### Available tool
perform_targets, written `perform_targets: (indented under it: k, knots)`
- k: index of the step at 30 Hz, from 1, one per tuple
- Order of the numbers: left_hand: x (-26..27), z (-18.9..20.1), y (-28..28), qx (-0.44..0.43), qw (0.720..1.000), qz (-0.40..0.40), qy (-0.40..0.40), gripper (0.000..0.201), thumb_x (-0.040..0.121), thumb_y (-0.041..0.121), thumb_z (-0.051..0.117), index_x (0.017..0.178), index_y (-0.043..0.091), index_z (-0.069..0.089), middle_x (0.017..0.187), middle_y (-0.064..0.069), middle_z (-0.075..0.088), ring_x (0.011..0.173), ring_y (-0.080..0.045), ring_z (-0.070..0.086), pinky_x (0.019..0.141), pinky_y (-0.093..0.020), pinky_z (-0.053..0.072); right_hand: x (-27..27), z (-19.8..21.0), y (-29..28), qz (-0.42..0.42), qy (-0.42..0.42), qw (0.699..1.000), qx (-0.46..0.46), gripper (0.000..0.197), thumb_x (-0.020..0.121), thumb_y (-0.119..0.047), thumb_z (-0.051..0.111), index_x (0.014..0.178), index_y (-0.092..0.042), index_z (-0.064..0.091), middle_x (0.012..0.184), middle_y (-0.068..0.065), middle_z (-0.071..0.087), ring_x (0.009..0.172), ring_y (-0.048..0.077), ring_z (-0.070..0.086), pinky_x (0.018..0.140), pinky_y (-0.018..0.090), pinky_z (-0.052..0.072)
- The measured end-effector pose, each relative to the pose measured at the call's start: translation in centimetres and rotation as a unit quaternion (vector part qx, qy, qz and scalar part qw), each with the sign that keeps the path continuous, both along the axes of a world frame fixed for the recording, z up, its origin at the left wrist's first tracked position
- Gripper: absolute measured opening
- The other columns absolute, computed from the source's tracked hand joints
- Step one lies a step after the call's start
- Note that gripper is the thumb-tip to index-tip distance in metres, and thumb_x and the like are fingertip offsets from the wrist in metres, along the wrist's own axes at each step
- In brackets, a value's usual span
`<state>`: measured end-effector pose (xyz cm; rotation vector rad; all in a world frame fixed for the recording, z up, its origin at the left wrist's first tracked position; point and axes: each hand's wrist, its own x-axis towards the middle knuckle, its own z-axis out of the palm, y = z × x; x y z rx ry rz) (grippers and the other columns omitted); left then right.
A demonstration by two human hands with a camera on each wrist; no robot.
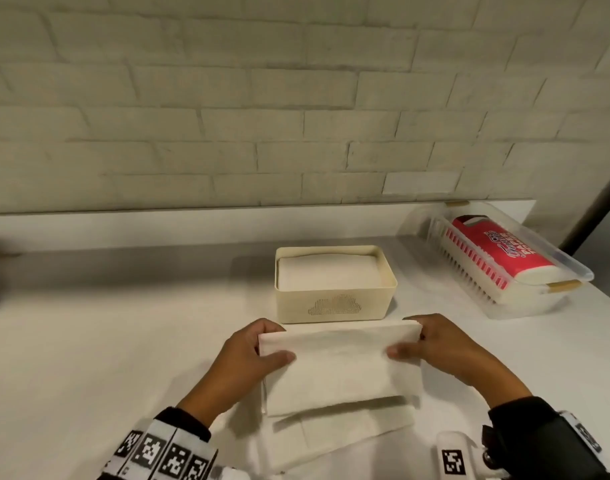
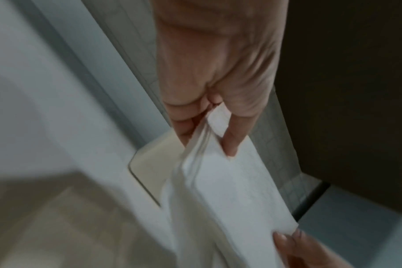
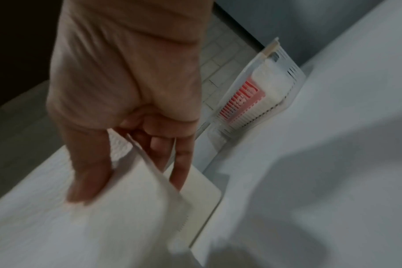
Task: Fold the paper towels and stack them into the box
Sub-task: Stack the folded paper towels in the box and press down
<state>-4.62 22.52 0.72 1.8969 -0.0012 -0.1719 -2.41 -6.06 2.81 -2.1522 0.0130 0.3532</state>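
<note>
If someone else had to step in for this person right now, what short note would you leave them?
Left hand pinches the left end of a folded paper towel; right hand pinches its right end, held just above the counter.
The cream box stands right behind it, already holding folded towels.
Another towel lies flat on the counter under the held one.
A red-wrapped pack sits in a clear bin at far right.
Done: some towels stacked, this one folded.
Left: put it in the box, then fold the one below.
</note>
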Motion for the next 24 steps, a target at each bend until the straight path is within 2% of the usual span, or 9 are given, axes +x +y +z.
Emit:
perform_targets:
  k: [3,5,7,10,13,16,19,21,24]
  knots:
    - [2.3,1.8,0.0,-0.083,0.994,0.026,0.066,0.026,0.079,0.001,0.07,0.1,0.011,0.058,0.09,-0.005,0.069,0.076,-0.014,0.066,0.061,-0.021,0.05,1.4,1.2,0.5,-0.047,-0.013,0.995,0.083,0.017,0.077,-0.011,0.073,0.088,-0.02,0.065,0.088,-0.003,0.071,0.081,0.01,0.066,0.064,0.018,0.051]
    - [3.9,2.8,-0.2,-0.122,0.986,0.043,0.104,0.031,0.081,-0.001,0.067,0.108,0.009,0.056,0.099,-0.009,0.068,0.084,-0.02,0.066,0.07,-0.029,0.054,2.8,1.9,0.9,-0.073,-0.019,0.99,0.12,0.017,0.079,-0.01,0.071,0.091,-0.02,0.064,0.091,-0.002,0.07,0.084,0.014,0.066,0.066,0.022,0.051]
    - [4.9,3.3,-0.3,-0.147,0.979,0.055,0.134,0.033,0.082,-0.003,0.065,0.111,0.008,0.055,0.102,-0.012,0.067,0.086,-0.023,0.065,0.075,-0.031,0.053,4.0,2.1,1.1,-0.087,-0.006,0.985,0.15,0.019,0.079,-0.007,0.07,0.096,-0.015,0.065,0.093,0.001,0.071,0.084,0.018,0.067,0.068,0.026,0.051]
    - [5.2,2.6,-0.3,-0.137,0.974,0.049,0.176,0.025,0.083,-0.002,0.064,0.104,0.01,0.057,0.101,-0.012,0.068,0.088,-0.023,0.066,0.072,-0.029,0.054,4.7,0.9,1.2,-0.087,0.031,0.987,0.131,0.019,0.079,-0.006,0.07,0.097,-0.013,0.066,0.094,0.004,0.071,0.083,0.02,0.067,0.07,0.027,0.052]
    - [4.7,0.9,-0.3,-0.113,0.968,0.035,0.221,0.017,0.084,0.0,0.064,0.099,0.008,0.062,0.097,-0.012,0.071,0.091,-0.026,0.067,0.082,-0.037,0.055,4.7,-1.2,1.2,-0.095,0.071,0.987,0.111,0.018,0.078,-0.007,0.071,0.094,-0.014,0.066,0.097,0.006,0.07,0.088,0.022,0.065,0.078,0.029,0.052]
    - [4.1,-0.6,-0.2,-0.076,0.966,0.042,0.243,0.035,0.074,0.011,0.075,0.106,0.01,0.063,0.101,-0.012,0.072,0.099,-0.029,0.067,0.094,-0.043,0.051,4.3,-3.0,1.5,-0.094,0.1,0.985,0.101,0.016,0.079,-0.009,0.071,0.089,-0.019,0.065,0.098,0.004,0.069,0.093,0.024,0.064,0.084,0.031,0.051]
    - [4.0,-1.9,0.2,-0.056,0.965,0.039,0.252,0.049,0.062,0.024,0.08,0.106,0.01,0.065,0.1,-0.008,0.073,0.099,-0.028,0.067,0.096,-0.048,0.049,3.7,-4.2,1.8,-0.094,0.116,0.983,0.102,0.014,0.079,-0.008,0.071,0.089,-0.017,0.066,0.095,0.003,0.069,0.091,0.022,0.065,0.082,0.03,0.051]
    - [3.8,-1.7,0.3,-0.063,0.963,0.032,0.26,0.046,0.064,0.022,0.081,0.105,0.006,0.065,0.099,-0.009,0.073,0.098,-0.029,0.068,0.095,-0.049,0.049,3.3,-4.8,2.0,-0.099,0.126,0.98,0.118,0.014,0.079,-0.006,0.071,0.089,-0.016,0.067,0.094,0.003,0.07,0.087,0.02,0.066,0.08,0.03,0.052]
    - [3.2,-0.7,0.3,-0.088,0.963,0.034,0.253,0.028,0.078,0.008,0.073,0.104,0.002,0.066,0.096,-0.011,0.073,0.095,-0.029,0.068,0.093,-0.044,0.051,2.8,-5.2,2.2,-0.102,0.129,0.976,0.141,0.015,0.081,-0.007,0.069,0.093,-0.015,0.066,0.097,0.004,0.071,0.088,0.02,0.067,0.075,0.028,0.053]
